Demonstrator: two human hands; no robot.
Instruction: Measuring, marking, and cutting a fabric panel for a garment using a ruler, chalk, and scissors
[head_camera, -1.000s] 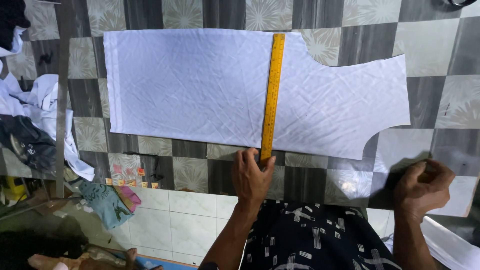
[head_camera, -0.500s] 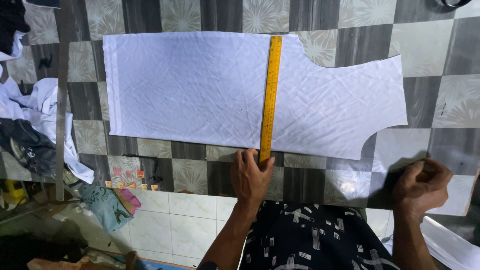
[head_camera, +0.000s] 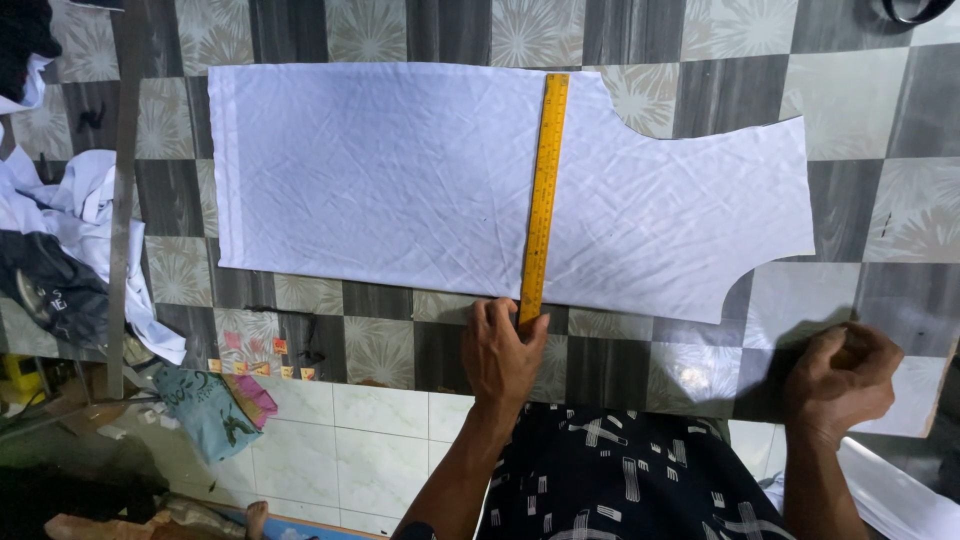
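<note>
— Head view first: what lies on the work surface?

— A cut piece of white, wrinkled cloth (head_camera: 400, 170) lies flat on a counter tiled in grey and floral-patterned squares (head_camera: 900, 220). Its straight hemmed edge is at nine o'clock, and its curved cut-outs are at two and four o'clock. A long yellow measuring ruler (head_camera: 541, 195) lies across the cloth, running from twelve o'clock down to six o'clock, its lower end just past the cloth's near edge.

— Where are the hands?

— The left hand (head_camera: 503, 355) is at six o'clock of the ruler. Its fingers are spread and pressed down, with the fingertips (head_camera: 527, 328) resting on the ruler's lower end and on the tile beside it. It grips nothing; it pins the ruler flat. The right hand (head_camera: 842, 378) is well apart, at four o'clock of the frame, just off the cloth's corner. Its fingers are curled in to a loose fist on the counter edge; whether they enclose anything I cannot tell.

— And around it?

— At nine o'clock a heap of white and dark garments (head_camera: 50, 240) lies beside a long grey metal straightedge (head_camera: 124, 200). At seven o'clock, a teal cloth scrap (head_camera: 205, 410) hangs off the counter. At six o'clock sits the person's dark patterned garment (head_camera: 620, 480).
</note>
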